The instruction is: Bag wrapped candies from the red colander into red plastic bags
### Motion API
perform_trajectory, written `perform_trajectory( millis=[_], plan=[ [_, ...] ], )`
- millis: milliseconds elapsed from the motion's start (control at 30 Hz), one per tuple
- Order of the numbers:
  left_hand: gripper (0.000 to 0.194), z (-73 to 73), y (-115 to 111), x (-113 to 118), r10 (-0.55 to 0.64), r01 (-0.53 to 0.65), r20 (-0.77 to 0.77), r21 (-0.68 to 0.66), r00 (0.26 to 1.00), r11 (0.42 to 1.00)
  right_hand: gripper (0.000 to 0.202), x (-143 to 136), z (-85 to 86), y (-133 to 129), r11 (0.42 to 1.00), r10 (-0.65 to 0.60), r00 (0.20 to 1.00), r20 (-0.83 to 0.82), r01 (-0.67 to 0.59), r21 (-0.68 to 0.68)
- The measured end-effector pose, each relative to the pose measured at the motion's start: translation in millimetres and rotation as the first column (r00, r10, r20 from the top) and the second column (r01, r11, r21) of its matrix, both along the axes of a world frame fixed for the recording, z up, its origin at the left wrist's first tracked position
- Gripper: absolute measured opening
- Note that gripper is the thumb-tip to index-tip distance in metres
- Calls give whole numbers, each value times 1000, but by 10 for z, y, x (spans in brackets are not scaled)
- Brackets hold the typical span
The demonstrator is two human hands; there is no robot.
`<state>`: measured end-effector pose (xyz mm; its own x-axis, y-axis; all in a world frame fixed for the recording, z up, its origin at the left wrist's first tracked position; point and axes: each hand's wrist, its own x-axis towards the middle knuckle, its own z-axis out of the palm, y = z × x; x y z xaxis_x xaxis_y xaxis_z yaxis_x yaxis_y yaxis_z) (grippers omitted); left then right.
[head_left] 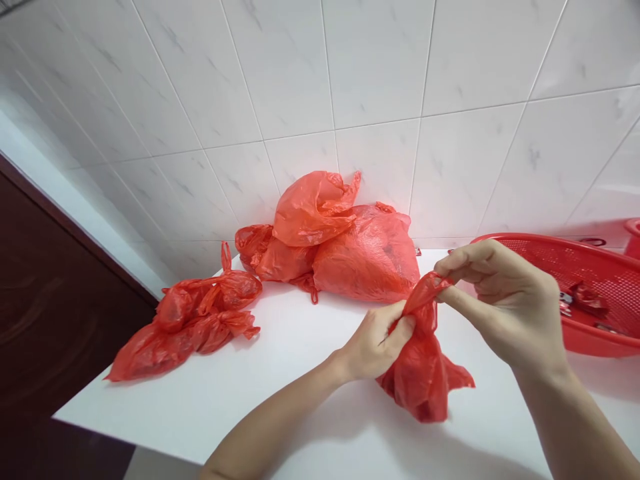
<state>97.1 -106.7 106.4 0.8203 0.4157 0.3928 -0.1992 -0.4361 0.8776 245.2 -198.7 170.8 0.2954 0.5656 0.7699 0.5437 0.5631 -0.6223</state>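
Observation:
A red plastic bag [423, 383] hangs bunched between my two hands, just above the white table. My left hand [377, 340] is closed round its gathered neck. Higher up and to the right, my right hand [505, 300] pinches the twisted top end of the same bag between thumb and forefinger. The lower part of the bag bulges, and its contents cannot be made out through the plastic. One loose corner sticks out to the right.
Large filled red bags [367, 257] lean against the tiled wall [375, 60]. Several small knotted red bags [185, 320] lie on the white table [285, 360] at left. A red mesh basket [530, 243] with small items stands at right. A dark brown panel [60, 300] is beyond the left edge.

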Motion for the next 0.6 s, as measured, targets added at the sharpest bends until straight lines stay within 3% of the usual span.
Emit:
perform_trajectory(
  millis=[67,133,200,233,333,367,433,467,533,567,600],
  plan=[
    [33,10,60,-116,59,-60,-40,-10,997,998,14,54,31,-46,996,40,998,51,-35,-84],
    [34,78,209,-316,216,-217,-47,-19,975,976,16,123,74,-112,984,58,992,110,-39,-173],
    [36,243,425,-597,469,-469,-2,-27,883,883,19,202,127,-191,983,-8,988,152,36,-182],
    [35,366,546,-758,602,-602,24,-32,798,798,19,240,154,-229,983,-75,984,164,100,-153],
    [27,840,928,-1249,905,-897,81,-122,418,425,16,331,222,-315,964,-258,954,151,265,-32],
    [28,1003,1061,-1396,956,-946,118,-159,267,284,16,347,236,-330,955,-293,946,136,297,-11],
    [29,1273,1344,-1650,969,-980,236,-168,68,109,15,352,253,-343,944,-327,937,120,330,-1],
    [29,1367,1489,-1755,957,-994,289,-101,6,36,14,342,257,-344,941,-336,934,125,339,-3],
    [29,1460,1760,-1915,912,-986,387,26,-139,-162,11,309,257,-341,938,-342,929,144,346,-3],
    [29,1462,1870,-1968,900,-972,407,100,-156,-213,10,294,255,-339,942,-330,930,163,335,-2],
    [28,1440,1949,-2001,899,-961,416,166,-136,-222,9,283,252,-339,947,-315,929,192,322,-3]
  ],
)
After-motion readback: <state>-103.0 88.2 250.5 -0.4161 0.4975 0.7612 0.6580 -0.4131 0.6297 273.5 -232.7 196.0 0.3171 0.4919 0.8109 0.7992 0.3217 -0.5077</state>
